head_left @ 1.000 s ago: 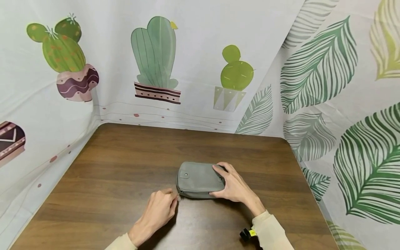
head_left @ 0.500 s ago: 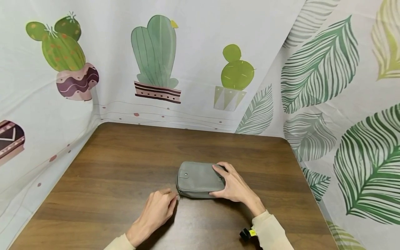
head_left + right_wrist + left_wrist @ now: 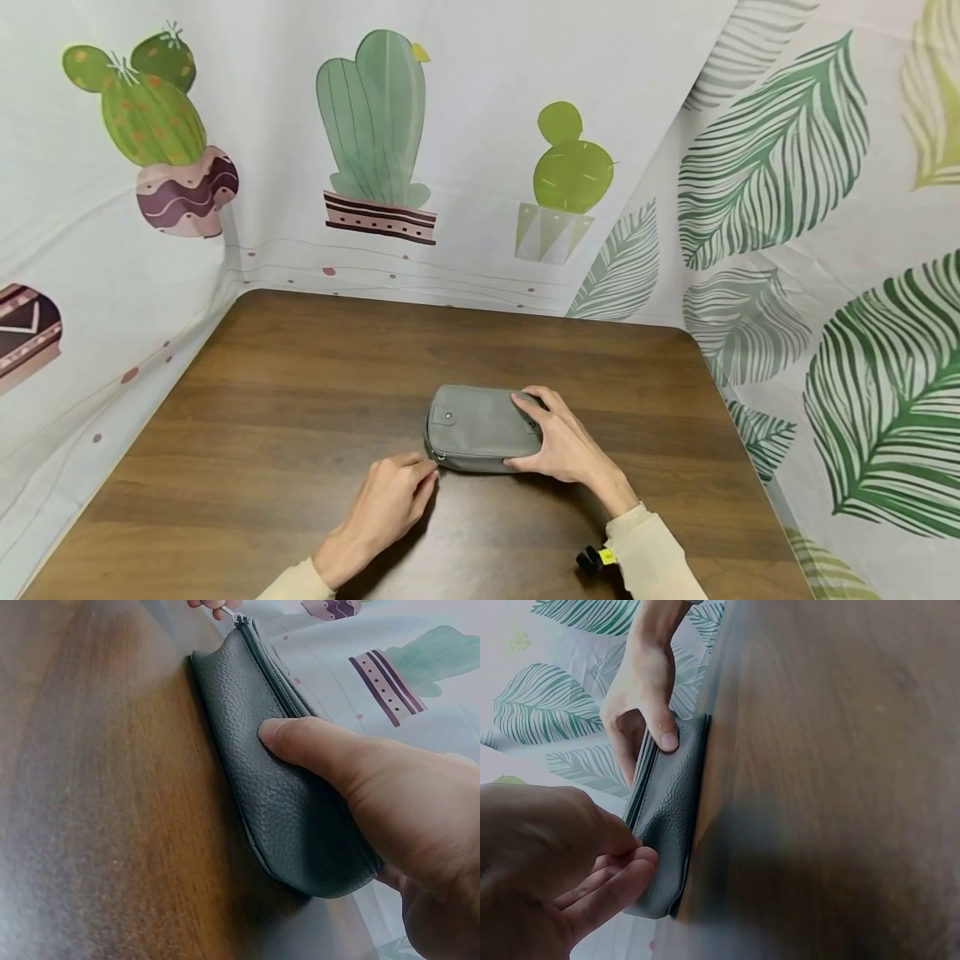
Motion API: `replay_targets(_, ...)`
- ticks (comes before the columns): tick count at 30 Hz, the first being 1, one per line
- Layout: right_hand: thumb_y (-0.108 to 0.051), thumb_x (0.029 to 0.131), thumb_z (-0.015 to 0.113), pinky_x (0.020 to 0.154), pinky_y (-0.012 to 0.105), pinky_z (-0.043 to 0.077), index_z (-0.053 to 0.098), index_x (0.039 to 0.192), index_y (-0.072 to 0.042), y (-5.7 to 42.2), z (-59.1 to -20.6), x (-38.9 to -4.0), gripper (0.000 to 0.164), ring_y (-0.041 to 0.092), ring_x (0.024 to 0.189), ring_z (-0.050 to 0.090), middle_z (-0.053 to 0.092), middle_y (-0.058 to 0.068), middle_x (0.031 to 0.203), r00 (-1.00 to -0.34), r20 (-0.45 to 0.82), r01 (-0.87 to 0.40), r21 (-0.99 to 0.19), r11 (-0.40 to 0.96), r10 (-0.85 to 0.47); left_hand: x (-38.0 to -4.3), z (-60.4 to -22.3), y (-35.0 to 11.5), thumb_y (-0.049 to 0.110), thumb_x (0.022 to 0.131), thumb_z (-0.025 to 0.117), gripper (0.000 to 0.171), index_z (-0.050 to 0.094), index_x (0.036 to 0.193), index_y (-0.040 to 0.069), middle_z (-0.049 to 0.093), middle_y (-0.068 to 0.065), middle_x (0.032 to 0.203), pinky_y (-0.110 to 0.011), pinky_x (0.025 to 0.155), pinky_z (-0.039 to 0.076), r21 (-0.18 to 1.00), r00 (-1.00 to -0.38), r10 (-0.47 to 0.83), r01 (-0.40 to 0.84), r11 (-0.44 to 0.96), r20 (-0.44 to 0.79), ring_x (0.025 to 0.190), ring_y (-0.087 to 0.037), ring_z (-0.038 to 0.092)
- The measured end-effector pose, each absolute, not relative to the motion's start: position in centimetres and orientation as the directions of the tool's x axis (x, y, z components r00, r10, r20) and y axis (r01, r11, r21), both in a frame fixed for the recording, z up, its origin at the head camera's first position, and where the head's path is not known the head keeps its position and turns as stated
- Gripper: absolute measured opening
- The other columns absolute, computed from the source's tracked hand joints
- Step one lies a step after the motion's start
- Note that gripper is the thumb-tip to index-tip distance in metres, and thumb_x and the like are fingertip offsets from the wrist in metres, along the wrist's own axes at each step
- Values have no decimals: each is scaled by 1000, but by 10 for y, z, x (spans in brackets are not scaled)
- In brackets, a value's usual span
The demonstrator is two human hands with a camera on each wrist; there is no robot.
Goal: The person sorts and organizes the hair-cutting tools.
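A grey leather-look zip pouch (image 3: pixel 480 425) lies flat near the middle of the wooden table (image 3: pixel 300 375). My right hand (image 3: pixel 567 446) grips its right end, thumb on the front side and fingers over the top and back. At the front left corner, my left hand (image 3: pixel 392 502) pinches the small metal zipper pull (image 3: pixel 232 614), its fingers curled in. The dark zipper (image 3: pixel 274 673) runs along the pouch's upper edge in the right wrist view. From the left wrist, the pouch's pebbled front side (image 3: pixel 676 799) shows, with the pull hidden behind the fingertips.
A white cloth with printed cacti (image 3: pixel 375 125) hangs behind the table, and one with leaf prints (image 3: pixel 780 158) hangs on the right. A small black device with a yellow tag (image 3: pixel 591 561) sits beside the right sleeve.
My left hand has shifted slightly to the right, and the zipper pull with it, along the pouch's front left corner. The right hand keeps its grip and the pouch stays in place.
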State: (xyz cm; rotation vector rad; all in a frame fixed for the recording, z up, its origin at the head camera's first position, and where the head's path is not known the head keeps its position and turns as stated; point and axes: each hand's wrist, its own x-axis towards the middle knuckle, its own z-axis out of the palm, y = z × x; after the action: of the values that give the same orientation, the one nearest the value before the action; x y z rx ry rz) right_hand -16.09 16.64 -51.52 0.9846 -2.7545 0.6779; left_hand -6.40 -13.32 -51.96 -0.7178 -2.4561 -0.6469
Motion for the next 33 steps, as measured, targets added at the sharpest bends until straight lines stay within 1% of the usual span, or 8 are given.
replay_targets(4,-61,71,85,101,45,50,57,150,-10,166,-515,-161,98,20,135,38,47,12,149,-773,282,-634,-367,680,-569,-62,-520,-134,2,81,80,7,83,87,5,67,6,71,-26,50,55,348,-770,320,562,751,553,57,-2,57)
replay_targets(7,-62,70,84,100,45,50,57,150,-10,167,-516,-161,99,20,135,38,46,11,149,-768,287,-640,-366,675,-573,-61,-522,-135,4,83,82,8,84,89,7,74,4,77,-28,56,59,388,-797,280,526,757,535,65,-4,66)
replay_targets(12,-63,71,84,100,45,50,56,150,-10,167,-516,-161,100,20,135,39,45,9,149,-768,289,-641,-374,671,-572,-58,-524,-134,7,83,84,12,85,95,8,80,-3,88,-32,65,63,440,-825,208,472,764,525,79,-13,74)
replay_targets(14,-63,71,84,100,45,50,56,151,-9,167,-516,-161,100,20,135,39,45,8,148,-769,288,-639,-381,668,-571,-57,-525,-134,8,82,84,15,84,98,7,80,-5,90,-34,66,63,446,-826,188,461,767,531,81,-16,75)
replay_targets(17,-62,70,85,100,45,50,56,150,-9,167,-515,-161,100,19,135,39,45,8,148,-771,287,-636,-387,668,-569,-56,-527,-132,8,82,85,19,84,101,6,81,-7,92,-35,68,63,450,-825,172,454,769,539,83,-18,75)
replay_targets(24,-62,70,85,101,45,50,56,150,-10,167,-514,-160,100,19,135,39,45,6,148,-777,274,-628,-392,672,-566,-55,-526,-131,7,82,85,27,80,107,-1,80,-3,84,-33,68,63,480,-843,161,437,761,513,77,-12,74)
replay_targets(28,-63,71,84,101,44,49,56,151,-10,167,-514,-160,100,18,135,38,45,6,149,-781,263,-623,-394,676,-567,-55,-525,-130,7,83,84,28,80,108,-2,80,-4,85,-34,69,63,496,-852,157,430,755,500,79,-12,74)
replay_targets(33,-62,71,85,102,44,49,55,151,-10,166,-513,-160,100,17,135,37,43,3,148,-783,257,-620,-401,674,-566,-54,-524,-129,6,83,84,27,80,108,-3,80,-6,87,-35,68,63,506,-850,150,432,747,504,80,-15,75)
